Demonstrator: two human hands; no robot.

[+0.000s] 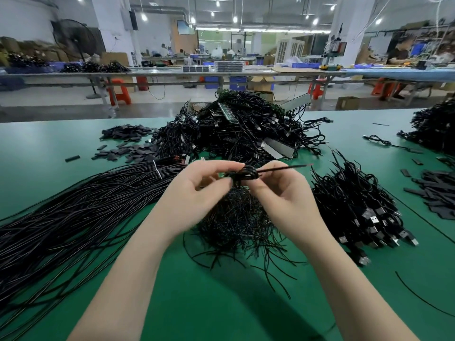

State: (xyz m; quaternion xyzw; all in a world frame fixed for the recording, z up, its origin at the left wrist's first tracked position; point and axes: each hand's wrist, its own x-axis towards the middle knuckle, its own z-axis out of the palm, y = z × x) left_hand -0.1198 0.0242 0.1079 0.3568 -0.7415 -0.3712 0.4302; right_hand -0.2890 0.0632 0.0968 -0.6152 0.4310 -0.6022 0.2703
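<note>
Black insulated wire, wound into a small coiled cable [247, 174], is held in the air between both hands. It sits above the green bench mat [221, 303], directly over a loose pile of short wire lengths [236, 222].

The left hand [197, 190] pinches the coil's left side between the thumb and curled fingers. The right hand [283, 190] pinches its right side, where the free end [285, 168] leaves the coil and points to the right and slightly up. Gripping from two sides probably stops the loops springing open while the tail is wrapped or tucked, which appears to be the step in hand. Working over the pile lets a dropped piece fall among its own kind.

The coil shows several tight, glossy loops gathered into an oval knot, with at least one turn crossing over the others. Its tail is straight and thin and ends in a reddish tip, likely a stripped conductor, though blur hides the detail. No plug can be seen on it.

A long cable bundle [73, 212], bound by a white tie [157, 169], lies to the left within reach. To the right is a stack of coiled USB cables [357, 212] with their plugs turned toward the near edge. This layout suggests stock on one side and finished pieces on the other. Behind the hands rises a tangled heap of cables and circuit strips [246, 129], and flat black sleeves [128, 134] are scattered at far left.
</note>
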